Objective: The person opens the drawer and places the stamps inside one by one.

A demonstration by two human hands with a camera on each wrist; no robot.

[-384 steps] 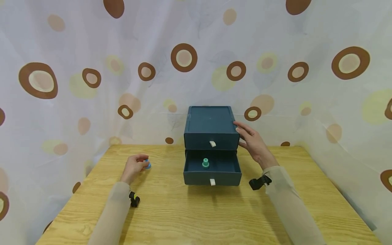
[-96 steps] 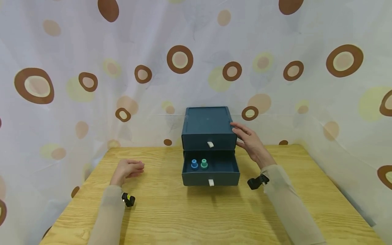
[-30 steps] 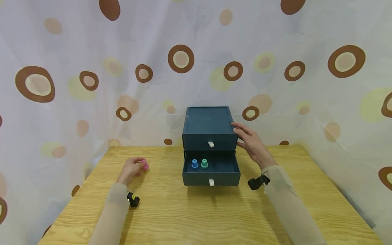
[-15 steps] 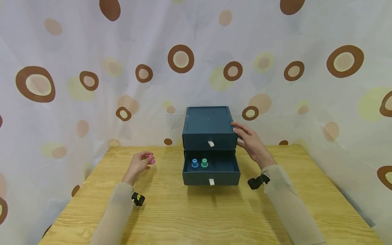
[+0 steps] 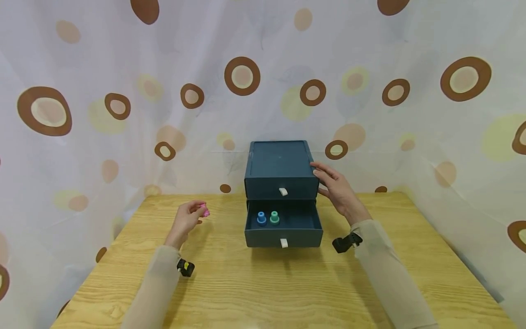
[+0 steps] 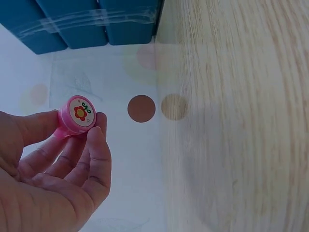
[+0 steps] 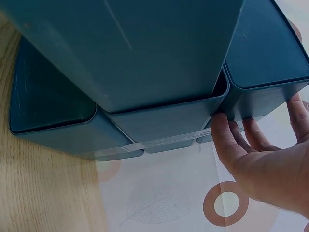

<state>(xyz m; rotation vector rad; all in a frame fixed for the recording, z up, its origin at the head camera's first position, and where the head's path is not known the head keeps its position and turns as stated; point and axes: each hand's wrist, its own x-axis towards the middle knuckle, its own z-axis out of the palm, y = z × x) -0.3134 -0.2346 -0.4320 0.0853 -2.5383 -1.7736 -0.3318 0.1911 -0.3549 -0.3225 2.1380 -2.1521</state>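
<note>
Above the left part of the table, my left hand (image 5: pixel 185 221) pinches a small pink stamp (image 5: pixel 205 210) between thumb and fingers. In the left wrist view, the stamp's round face (image 6: pixel 80 113) carries a red flower picture. My right hand (image 5: pixel 340 194) rests against the right side of a dark blue drawer cabinet (image 5: pixel 281 160), its fingers fairly straight. The cabinet's pulled-out drawer (image 5: pixel 283 238) holds a blue stamp (image 5: pixel 261 219) and a green stamp (image 5: pixel 274 218), side by side toward its left. The right wrist view shows the fingertips (image 7: pixel 220 123) touching the cabinet's side.
The upper drawer, with a white pull tab (image 5: pixel 283 192), is closed. The cabinet stands near the back of the wooden table (image 5: pixel 230 292). A white curtain (image 5: pixel 271 45) with brown and yellow spots hangs behind and at both sides.
The left hand's blue stamp now stands in the drawer beside the green one. It has since picked up the pink stamp and raised it, moving slightly right. The right hand has stayed put.
</note>
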